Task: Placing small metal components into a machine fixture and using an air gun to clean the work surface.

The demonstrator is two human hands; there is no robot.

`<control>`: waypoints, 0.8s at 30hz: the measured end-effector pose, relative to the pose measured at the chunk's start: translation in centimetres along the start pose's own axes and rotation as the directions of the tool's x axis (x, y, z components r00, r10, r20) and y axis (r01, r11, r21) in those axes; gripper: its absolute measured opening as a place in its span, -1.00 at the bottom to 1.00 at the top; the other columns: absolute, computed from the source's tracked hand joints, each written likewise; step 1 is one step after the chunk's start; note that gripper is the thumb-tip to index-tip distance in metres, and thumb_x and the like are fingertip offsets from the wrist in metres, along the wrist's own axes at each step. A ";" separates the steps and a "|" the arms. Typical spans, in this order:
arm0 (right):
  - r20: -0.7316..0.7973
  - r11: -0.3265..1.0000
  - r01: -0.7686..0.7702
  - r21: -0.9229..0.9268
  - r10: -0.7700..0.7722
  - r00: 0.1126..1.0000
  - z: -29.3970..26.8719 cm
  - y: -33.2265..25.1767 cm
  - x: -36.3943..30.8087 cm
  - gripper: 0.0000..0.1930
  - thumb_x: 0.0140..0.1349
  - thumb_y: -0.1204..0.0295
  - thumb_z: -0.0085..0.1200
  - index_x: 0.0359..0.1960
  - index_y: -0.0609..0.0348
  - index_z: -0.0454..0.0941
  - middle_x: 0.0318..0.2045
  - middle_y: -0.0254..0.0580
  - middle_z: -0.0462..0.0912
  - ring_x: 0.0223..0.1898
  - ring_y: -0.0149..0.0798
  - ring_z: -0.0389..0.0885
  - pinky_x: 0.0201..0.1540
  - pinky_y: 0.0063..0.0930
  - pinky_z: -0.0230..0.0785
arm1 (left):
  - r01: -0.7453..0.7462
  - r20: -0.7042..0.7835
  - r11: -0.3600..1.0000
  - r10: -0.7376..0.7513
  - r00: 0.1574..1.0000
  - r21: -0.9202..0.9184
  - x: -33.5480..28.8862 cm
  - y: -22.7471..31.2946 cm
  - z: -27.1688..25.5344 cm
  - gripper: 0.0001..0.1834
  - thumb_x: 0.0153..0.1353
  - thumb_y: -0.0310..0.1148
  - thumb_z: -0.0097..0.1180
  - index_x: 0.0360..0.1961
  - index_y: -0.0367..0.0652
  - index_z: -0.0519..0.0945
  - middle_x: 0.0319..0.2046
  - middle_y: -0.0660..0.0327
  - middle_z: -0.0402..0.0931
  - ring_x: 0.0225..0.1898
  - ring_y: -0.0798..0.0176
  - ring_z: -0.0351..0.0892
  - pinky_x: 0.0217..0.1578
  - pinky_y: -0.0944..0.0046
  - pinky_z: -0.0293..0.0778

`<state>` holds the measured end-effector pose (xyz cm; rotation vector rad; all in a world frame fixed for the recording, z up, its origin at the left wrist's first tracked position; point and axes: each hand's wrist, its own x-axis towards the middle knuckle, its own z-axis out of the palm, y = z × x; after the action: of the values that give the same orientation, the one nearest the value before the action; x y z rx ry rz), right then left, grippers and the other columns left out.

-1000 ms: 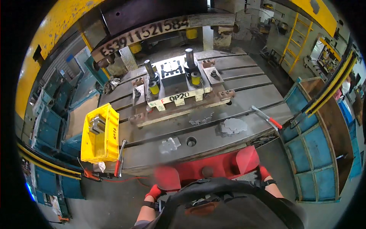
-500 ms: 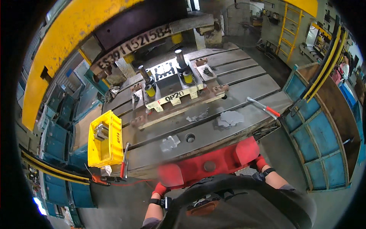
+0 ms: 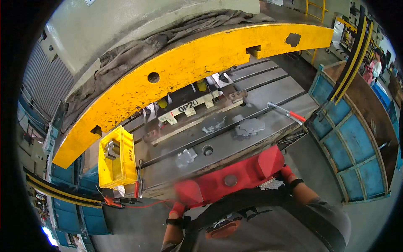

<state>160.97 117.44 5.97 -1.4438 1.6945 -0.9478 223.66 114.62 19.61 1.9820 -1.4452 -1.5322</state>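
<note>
A red control console [image 3: 235,175] with raised rounded guards at both ends stands in front of me. My left hand [image 3: 178,207], in a red glove, is at its left end, with the fingers hidden by the guard. At the right end is my right hand [image 3: 286,171], also red-gloved, its fingers out of sight too. Past the console lies a slotted steel press bed [image 3: 277,90]. A yellow press ram [image 3: 189,69] hangs low over the die [image 3: 191,105], covering its upper part. Flat grey metal pieces [image 3: 250,127] lie on the bed's near side.
A yellow crate [image 3: 105,168] with metal parts sits at the bed's left corner. Red-handled tongs [image 3: 289,113] lie at the right, and another red-handled tool [image 3: 138,180] is beside the crate. Blue panels [image 3: 348,138] and black-yellow posts [image 3: 357,54] flank the bed. Another person [image 3: 372,69] is far right.
The yellow ram has come down and now hides the die's posts and top. My view has shifted slightly. Both hands stay at the console's ends.
</note>
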 end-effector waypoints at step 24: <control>-0.319 0.933 -0.161 0.321 0.266 0.910 -4.4 -30.2 14.8 -0.53 -0.11 0.30 0.34 -0.23 0.24 0.39 -0.42 -0.22 0.52 -0.41 -0.38 0.46 -0.35 -0.49 0.35 | -0.642 -0.095 0.747 0.636 0.766 -0.176 6.2 36.7 -16.3 -0.72 0.20 -0.30 0.01 -0.12 -0.22 0.51 -0.30 0.32 0.50 -0.31 0.43 0.43 -0.32 0.43 0.36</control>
<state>169.49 99.86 33.68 -0.9066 1.8329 -1.3296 217.09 86.39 48.04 1.1823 -1.6455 -1.2527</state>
